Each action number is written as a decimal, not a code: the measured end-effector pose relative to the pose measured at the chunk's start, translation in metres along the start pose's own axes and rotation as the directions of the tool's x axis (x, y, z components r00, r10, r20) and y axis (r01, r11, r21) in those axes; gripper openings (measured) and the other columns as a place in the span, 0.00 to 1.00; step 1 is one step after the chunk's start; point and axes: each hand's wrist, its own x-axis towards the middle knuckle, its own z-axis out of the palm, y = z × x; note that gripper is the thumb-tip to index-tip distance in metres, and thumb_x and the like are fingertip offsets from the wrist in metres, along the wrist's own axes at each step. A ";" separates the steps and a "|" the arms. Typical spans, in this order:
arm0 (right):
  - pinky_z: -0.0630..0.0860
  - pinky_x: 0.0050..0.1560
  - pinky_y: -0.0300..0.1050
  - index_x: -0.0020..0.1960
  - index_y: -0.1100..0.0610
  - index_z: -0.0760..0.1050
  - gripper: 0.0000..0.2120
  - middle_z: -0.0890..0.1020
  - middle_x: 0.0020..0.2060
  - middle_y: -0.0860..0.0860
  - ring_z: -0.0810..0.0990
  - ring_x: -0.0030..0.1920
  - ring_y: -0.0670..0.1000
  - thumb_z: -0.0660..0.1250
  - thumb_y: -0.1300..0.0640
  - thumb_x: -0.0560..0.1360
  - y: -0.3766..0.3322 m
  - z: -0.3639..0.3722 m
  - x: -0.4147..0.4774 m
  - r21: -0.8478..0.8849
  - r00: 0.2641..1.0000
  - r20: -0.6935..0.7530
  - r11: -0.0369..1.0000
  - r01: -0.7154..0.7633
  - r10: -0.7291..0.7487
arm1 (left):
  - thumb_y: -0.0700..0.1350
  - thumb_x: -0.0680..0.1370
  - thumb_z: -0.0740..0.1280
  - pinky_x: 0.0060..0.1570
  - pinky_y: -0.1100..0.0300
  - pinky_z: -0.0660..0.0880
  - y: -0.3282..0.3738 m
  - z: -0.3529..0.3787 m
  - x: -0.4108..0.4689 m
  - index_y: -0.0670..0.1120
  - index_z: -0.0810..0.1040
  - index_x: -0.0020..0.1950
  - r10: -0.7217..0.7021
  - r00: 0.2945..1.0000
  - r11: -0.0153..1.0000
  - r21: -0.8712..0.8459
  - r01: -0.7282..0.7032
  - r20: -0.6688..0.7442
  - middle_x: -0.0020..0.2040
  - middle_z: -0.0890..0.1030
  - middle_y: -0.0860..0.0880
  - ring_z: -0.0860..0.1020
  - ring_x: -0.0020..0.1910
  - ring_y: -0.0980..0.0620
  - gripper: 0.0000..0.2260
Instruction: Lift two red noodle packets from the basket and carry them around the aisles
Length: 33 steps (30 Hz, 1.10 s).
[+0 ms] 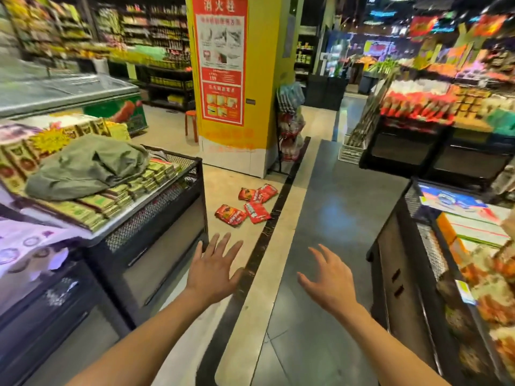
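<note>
Both arms stretched fwd, left hand (pixel 213 270) & right hand (pixel 328 280) empty, fingers spread. Red packets (pixel 249 204) lie on floor ahead, approx four. Mesh bin (pixel 178 188) holds boxed goods.

Left hand (pixel 213 270) and right hand (pixel 328 282) outstretched, fingers spread, holding nothing

Open floor (pixel 315 207) ahead of my hands; display bin (pixel 156 215) crowds left, dark counter (pixel 390 263) right, red packets (pixel 250 203) beyond.

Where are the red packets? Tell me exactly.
The red packets lie on the floor ahead of the left hand, between the display stand and the yellow pillar.
</note>
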 end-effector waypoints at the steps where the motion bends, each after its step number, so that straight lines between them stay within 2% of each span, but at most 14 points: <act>1: 0.64 0.77 0.60 0.80 0.44 0.62 0.42 0.63 0.80 0.48 0.62 0.79 0.53 0.55 0.27 0.70 0.000 0.004 0.019 -0.003 1.000 0.010 1.000 0.018 -0.018 | 0.70 0.80 0.46 0.80 0.37 0.45 -0.004 0.003 0.016 0.62 0.46 0.84 -0.017 1.000 1.000 -0.003 0.017 0.004 0.85 0.49 0.50 0.45 0.84 0.45 0.33; 3: 0.64 0.77 0.60 0.80 0.44 0.63 0.43 0.64 0.80 0.48 0.63 0.79 0.53 0.53 0.27 0.69 -0.001 0.013 0.059 -0.004 0.999 0.025 0.999 0.039 -0.039 | 0.69 0.80 0.47 0.80 0.37 0.44 -0.012 0.011 0.048 0.62 0.46 0.84 -0.041 0.999 0.999 0.004 0.041 0.012 0.85 0.49 0.50 0.45 0.84 0.45 0.33; 7: 0.64 0.77 0.58 0.80 0.44 0.62 0.39 0.64 0.80 0.48 0.63 0.79 0.52 0.60 0.29 0.73 -0.007 0.032 0.147 -0.023 0.997 0.022 0.997 0.070 -0.069 | 0.70 0.80 0.46 0.80 0.37 0.44 -0.034 0.028 0.126 0.61 0.48 0.84 -0.027 1.000 0.999 0.028 0.027 -0.009 0.85 0.50 0.49 0.46 0.84 0.44 0.34; 11: 0.62 0.78 0.59 0.80 0.44 0.61 0.39 0.63 0.81 0.47 0.62 0.80 0.52 0.61 0.29 0.74 -0.014 0.042 0.243 -0.031 0.996 0.034 0.996 0.086 -0.085 | 0.69 0.80 0.48 0.79 0.37 0.46 -0.065 0.037 0.216 0.60 0.51 0.84 -0.028 0.999 0.999 0.026 0.029 -0.042 0.85 0.51 0.49 0.48 0.84 0.44 0.34; 14: 0.62 0.78 0.59 0.80 0.44 0.61 0.39 0.63 0.80 0.47 0.63 0.79 0.53 0.58 0.28 0.73 -0.021 0.044 0.315 -0.035 0.995 0.019 0.994 0.101 -0.100 | 0.69 0.80 0.49 0.80 0.37 0.45 -0.085 0.040 0.287 0.60 0.51 0.84 -0.024 0.999 0.999 0.034 0.025 -0.043 0.85 0.51 0.49 0.47 0.84 0.44 0.34; 18: 0.64 0.77 0.60 0.79 0.44 0.64 0.38 0.66 0.79 0.48 0.66 0.78 0.53 0.59 0.29 0.73 -0.021 0.052 0.399 -0.015 0.995 -0.002 0.995 0.103 -0.103 | 0.69 0.79 0.50 0.79 0.37 0.50 -0.104 0.044 0.373 0.59 0.55 0.83 -0.012 0.998 1.000 0.009 0.013 -0.067 0.84 0.56 0.48 0.51 0.84 0.44 0.33; 22: 0.63 0.77 0.59 0.79 0.44 0.64 0.38 0.67 0.79 0.48 0.66 0.78 0.53 0.58 0.29 0.73 -0.016 0.067 0.488 -0.018 0.994 0.012 0.994 0.105 -0.105 | 0.69 0.79 0.47 0.80 0.37 0.48 -0.116 0.057 0.455 0.61 0.48 0.84 -0.002 0.999 1.000 0.020 0.003 -0.045 0.85 0.49 0.50 0.45 0.84 0.45 0.34; 26: 0.63 0.77 0.59 0.79 0.45 0.65 0.43 0.66 0.79 0.48 0.65 0.78 0.53 0.49 0.25 0.70 -0.005 0.089 0.587 0.002 0.991 0.020 0.991 0.135 -0.135 | 0.72 0.78 0.46 0.80 0.36 0.49 -0.127 0.077 0.541 0.60 0.52 0.84 -0.036 0.998 0.999 -0.016 0.035 -0.050 0.85 0.51 0.50 0.47 0.84 0.45 0.35; 28: 0.63 0.77 0.60 0.79 0.45 0.64 0.44 0.66 0.79 0.49 0.65 0.78 0.53 0.48 0.25 0.69 -0.001 0.099 0.641 0.013 0.986 0.025 0.986 0.167 -0.167 | 0.72 0.78 0.45 0.80 0.36 0.48 -0.134 0.088 0.585 0.61 0.49 0.84 -0.070 0.997 0.998 -0.006 0.070 -0.039 0.85 0.49 0.50 0.45 0.84 0.45 0.36; 30: 0.63 0.77 0.61 0.79 0.45 0.63 0.42 0.65 0.79 0.49 0.64 0.79 0.54 0.51 0.25 0.70 0.001 0.109 0.696 0.033 0.980 0.068 0.982 0.187 -0.189 | 0.71 0.79 0.46 0.80 0.37 0.47 -0.140 0.096 0.627 0.61 0.47 0.84 -0.109 0.994 0.994 0.001 0.109 -0.021 0.85 0.47 0.50 0.44 0.84 0.46 0.35; 33: 0.61 0.78 0.62 0.80 0.43 0.61 0.40 0.64 0.80 0.48 0.63 0.79 0.54 0.59 0.27 0.73 0.000 0.126 0.773 0.065 0.964 0.112 0.970 0.236 -0.242 | 0.70 0.80 0.48 0.80 0.38 0.48 -0.152 0.105 0.689 0.60 0.48 0.84 -0.159 0.987 0.987 0.023 0.160 -0.011 0.85 0.49 0.50 0.45 0.84 0.45 0.34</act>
